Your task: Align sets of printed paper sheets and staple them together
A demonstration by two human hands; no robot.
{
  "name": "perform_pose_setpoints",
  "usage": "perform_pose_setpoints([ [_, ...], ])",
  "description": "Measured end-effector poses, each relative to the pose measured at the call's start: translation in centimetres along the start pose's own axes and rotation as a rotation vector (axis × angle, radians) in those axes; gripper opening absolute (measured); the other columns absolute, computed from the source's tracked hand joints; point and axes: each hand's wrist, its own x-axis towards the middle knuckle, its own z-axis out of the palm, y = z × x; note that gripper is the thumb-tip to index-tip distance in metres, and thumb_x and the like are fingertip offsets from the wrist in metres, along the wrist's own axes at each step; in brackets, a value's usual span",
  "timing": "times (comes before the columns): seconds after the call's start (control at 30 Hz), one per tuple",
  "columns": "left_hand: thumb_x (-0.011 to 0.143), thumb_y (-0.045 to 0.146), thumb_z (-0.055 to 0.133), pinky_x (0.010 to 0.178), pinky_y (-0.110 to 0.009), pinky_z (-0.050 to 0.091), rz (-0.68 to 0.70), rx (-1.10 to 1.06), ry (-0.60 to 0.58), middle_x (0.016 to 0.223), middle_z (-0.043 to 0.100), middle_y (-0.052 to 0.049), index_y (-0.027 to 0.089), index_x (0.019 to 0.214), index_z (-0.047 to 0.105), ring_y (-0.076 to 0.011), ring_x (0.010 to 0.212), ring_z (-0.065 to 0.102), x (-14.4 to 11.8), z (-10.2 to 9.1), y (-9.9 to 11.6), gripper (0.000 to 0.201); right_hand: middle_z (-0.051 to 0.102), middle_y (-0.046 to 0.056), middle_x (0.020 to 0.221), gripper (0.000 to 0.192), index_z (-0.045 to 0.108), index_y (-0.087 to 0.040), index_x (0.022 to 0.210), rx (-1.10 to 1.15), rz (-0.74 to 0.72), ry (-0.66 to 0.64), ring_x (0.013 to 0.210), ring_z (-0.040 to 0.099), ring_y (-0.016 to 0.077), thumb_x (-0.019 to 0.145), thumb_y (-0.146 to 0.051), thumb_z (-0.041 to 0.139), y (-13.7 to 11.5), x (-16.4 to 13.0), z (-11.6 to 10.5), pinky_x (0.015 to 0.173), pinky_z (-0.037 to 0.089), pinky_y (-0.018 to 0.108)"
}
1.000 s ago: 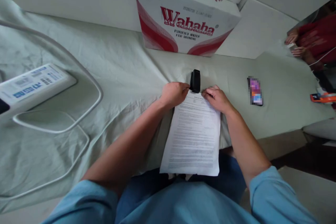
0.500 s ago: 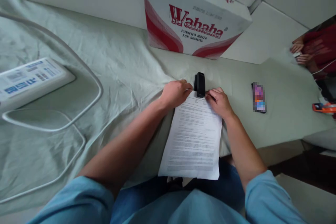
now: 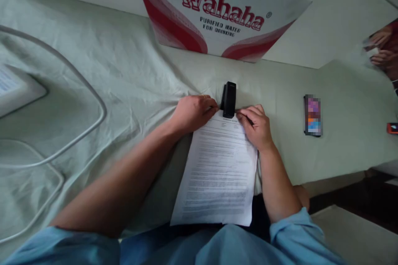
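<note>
Both hands, left (image 3: 192, 112) and right (image 3: 256, 126), pinching top edge of sheets (image 3: 217, 169) fed into stapler (image 3: 229, 99) on cloth (image 3: 124, 83); sheets could skew, staple misaligned.

Both bare forearms are stretched forward from pale blue sleeves that are pushed up above the elbows, and they converge toward the middle of the view. The left hand (image 3: 192, 112) is laid palm down, its knuckles raised and its fingers curled toward the right, the fingertips brought close to those of the other hand. The right hand (image 3: 256, 124) is likewise turned palm down, with the fingers bent and pointed to the left, the thumb tucked beneath. The left forearm is angled in from the lower left, while the right forearm is held steeper and nearer to the body. A narrow gap is kept between the two hands.
</note>
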Motion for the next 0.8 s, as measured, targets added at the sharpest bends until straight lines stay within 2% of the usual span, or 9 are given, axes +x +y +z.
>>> perform_pose_setpoints([
  [0.13,0.105,0.036,0.051,0.081,-0.037,0.055,0.012,0.009,0.039,0.109,0.086,-0.010,0.021,0.107,0.086,-0.0286,0.095,0.080,-0.1,0.2,-0.3,0.038,0.083,0.007,0.135,0.037,0.077,-0.031,0.144,-0.062,-0.070,0.059,0.126,0.073,0.0263,0.113,-0.029,0.057,-1.6,0.0,-0.6,0.112,0.059,0.049],
  [0.23,0.105,0.037,0.050,0.083,-0.038,0.055,0.017,0.004,0.039,0.111,0.086,-0.011,0.020,0.108,0.085,-0.0295,0.098,0.080,-0.1,0.2,-0.4,0.039,0.077,0.003,0.152,0.049,0.070,-0.034,0.154,-0.077,-0.159,-0.006,0.146,0.068,0.0237,0.113,-0.019,0.048,-2.9,-0.2,-0.3,0.128,0.053,0.051],
  [0.3,0.105,0.036,0.050,0.084,-0.037,0.054,0.018,0.002,0.031,0.111,0.086,-0.011,0.020,0.110,0.085,-0.0293,0.100,0.081,0.0,0.2,-0.4,0.038,0.076,0.000,0.154,0.056,0.070,-0.036,0.155,-0.098,-0.193,-0.051,0.151,0.066,0.0215,0.112,-0.012,0.044,-3.4,-0.3,0.1,0.134,0.049,0.053],
  [0.4,0.105,0.035,0.051,0.084,-0.037,0.053,0.012,0.000,0.031,0.113,0.086,-0.011,0.019,0.110,0.085,-0.0296,0.102,0.081,0.1,0.3,-0.3,0.038,0.077,0.000,0.153,0.063,0.072,-0.035,0.153,-0.121,-0.212,-0.043,0.151,0.067,0.0204,0.108,-0.005,0.041,-3.2,-0.5,0.5,0.137,0.047,0.054],
  [0.6,0.103,0.031,0.053,0.082,-0.036,0.051,-0.012,-0.023,0.031,0.112,0.087,-0.012,0.019,0.108,0.085,-0.0298,0.103,0.081,0.3,0.3,0.0,0.034,0.080,-0.001,0.148,0.064,0.077,-0.033,0.146,-0.098,-0.219,-0.020,0.145,0.072,0.0202,0.103,0.000,0.043,-2.6,-0.6,0.4,0.133,0.052,0.051],
  [0.7,0.104,0.035,0.055,0.082,-0.036,0.050,-0.006,-0.039,0.032,0.112,0.087,-0.011,0.019,0.109,0.085,-0.0288,0.101,0.081,0.4,0.0,0.0,0.034,0.081,0.001,0.146,0.064,0.079,-0.031,0.143,-0.059,-0.226,0.004,0.143,0.073,0.0191,0.103,0.002,0.042,-2.8,-0.7,0.6,0.127,0.058,0.045],
  [0.8,0.103,0.040,0.060,0.081,-0.034,0.049,-0.009,-0.062,0.002,0.104,0.087,-0.009,0.020,0.112,0.085,-0.0276,0.096,0.080,0.4,-0.4,0.1,0.034,0.083,0.004,0.143,0.058,0.080,-0.029,0.141,-0.040,-0.220,0.038,0.142,0.074,0.0192,0.105,0.000,0.044,-3.1,-0.7,0.9,0.123,0.061,0.042],
])
